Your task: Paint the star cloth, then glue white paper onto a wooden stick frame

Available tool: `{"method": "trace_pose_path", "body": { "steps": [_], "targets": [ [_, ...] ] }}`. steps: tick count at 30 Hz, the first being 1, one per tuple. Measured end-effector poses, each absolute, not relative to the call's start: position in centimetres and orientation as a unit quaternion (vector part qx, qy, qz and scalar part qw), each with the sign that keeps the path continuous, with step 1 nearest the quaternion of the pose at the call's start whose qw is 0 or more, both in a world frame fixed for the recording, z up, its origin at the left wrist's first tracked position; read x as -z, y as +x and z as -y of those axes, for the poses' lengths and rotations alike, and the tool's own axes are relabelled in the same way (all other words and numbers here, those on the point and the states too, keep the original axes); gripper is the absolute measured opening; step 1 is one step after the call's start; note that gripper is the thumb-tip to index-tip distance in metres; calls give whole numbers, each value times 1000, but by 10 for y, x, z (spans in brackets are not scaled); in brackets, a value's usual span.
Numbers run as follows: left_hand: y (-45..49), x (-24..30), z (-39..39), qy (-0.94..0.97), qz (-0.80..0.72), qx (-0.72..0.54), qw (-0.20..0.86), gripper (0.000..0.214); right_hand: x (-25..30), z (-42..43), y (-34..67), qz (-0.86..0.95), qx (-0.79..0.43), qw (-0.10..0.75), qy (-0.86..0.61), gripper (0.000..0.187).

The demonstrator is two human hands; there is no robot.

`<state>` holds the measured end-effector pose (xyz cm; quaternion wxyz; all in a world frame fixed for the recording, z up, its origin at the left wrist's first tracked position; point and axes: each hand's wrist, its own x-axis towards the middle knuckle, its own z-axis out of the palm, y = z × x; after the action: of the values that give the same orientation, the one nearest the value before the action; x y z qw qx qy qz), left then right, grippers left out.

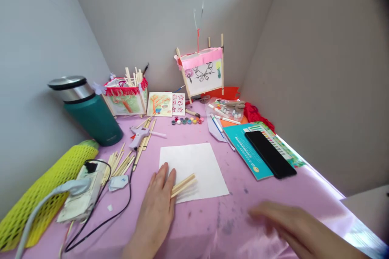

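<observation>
A white sheet of paper [209, 170] lies flat on the pink tablecloth. Over its left edge rests my left hand [159, 198], back upward. A few pale wooden sticks [184, 184] stick out to the right from under its thumb side, across the paper; my thumb and palm appear to grip them. My right hand [273, 216] is to the right of the paper, apart from it and smeared by motion. Its fingers are blurred, and I see nothing plainly held in it. More loose wooden sticks [123, 164] lie left of the paper, beside a glue gun [139, 136].
At left stand a green tumbler [94, 119] and a power strip [82, 194] with trailing cables. A black phone [269, 153] lies on a teal booklet [237, 141] at right. Paint pots [187, 121], a stick holder [126, 103] and a hanging lantern [203, 73] are at the back.
</observation>
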<state>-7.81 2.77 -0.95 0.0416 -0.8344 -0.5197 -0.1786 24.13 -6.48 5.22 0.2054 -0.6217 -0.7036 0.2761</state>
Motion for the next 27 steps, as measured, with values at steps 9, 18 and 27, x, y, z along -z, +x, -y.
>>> {"method": "trace_pose_path", "body": {
  "steps": [9, 18, 27],
  "targets": [
    [-74, 5, -27, -833, 532, 147, 34, 55, -29, -85, 129, 888, -57, 145, -432, 48],
    [-72, 3, -27, -821, 551, 151, 10, 58, -2, -85, 175, 819, 11, 67, -569, 63],
    [-71, 11, -23, -758, 582, 294, -23, 36, -3, -80, 152, 871, -30, 88, -483, 62]
  ]
}}
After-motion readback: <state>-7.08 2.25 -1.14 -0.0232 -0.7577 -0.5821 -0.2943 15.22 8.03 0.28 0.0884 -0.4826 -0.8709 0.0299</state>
